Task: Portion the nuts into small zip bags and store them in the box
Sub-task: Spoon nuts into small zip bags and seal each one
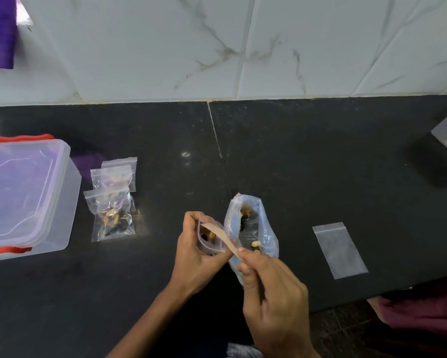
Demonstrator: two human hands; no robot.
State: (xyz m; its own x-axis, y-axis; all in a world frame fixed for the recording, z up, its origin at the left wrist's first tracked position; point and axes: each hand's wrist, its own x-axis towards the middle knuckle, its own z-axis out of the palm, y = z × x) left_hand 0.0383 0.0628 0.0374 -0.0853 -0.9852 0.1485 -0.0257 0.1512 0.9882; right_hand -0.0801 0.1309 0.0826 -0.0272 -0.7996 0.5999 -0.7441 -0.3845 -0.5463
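Left hand (194,250) gripping small zip bag (212,239), mouth open; right hand (269,288) pinching wooden spoon (223,236), tip dipped inside, seemingly with nuts. Nut pouch (253,228) just behind. Filled bags (111,202) beside lidded box (28,197); empty bag (340,250) right.

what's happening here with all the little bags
A person is portioning nuts. The left hand holds a small zip bag open while the right hand tips a wooden spoon into it. The big nut bag lies behind. Filled bags sit beside the closed box; an empty bag waits at right.
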